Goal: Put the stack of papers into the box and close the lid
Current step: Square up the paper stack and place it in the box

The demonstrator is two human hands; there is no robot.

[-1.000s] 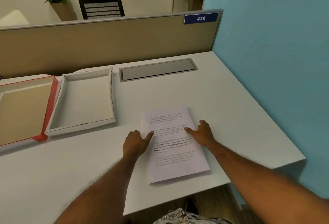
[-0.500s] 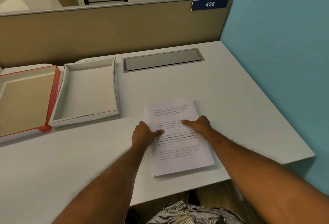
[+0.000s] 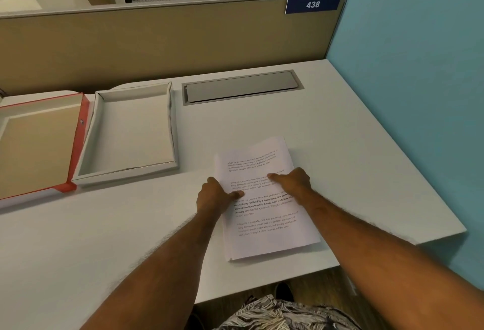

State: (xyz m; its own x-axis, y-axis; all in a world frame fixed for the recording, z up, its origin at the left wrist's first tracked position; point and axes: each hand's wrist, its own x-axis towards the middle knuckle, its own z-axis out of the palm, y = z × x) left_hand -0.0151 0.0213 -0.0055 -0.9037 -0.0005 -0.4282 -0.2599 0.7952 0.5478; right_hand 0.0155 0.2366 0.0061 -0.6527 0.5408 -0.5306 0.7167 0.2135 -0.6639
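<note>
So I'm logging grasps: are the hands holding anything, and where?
The stack of papers, gripped at its side edges: left hand on the left edge, right hand on the right, thumbs on top.

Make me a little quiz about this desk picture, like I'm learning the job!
1. True or false: the papers are already in the box.
2. Which side of the box is the red lid on? A) left B) right C) on top
3. Fill in: the blue sign reads ___.

Key:
1. False. The papers lie on the desk, with the left hand at their left edge and the right hand at their right edge.
2. A. The lid lies open, inside up, left of the empty box.
3. 438
</note>
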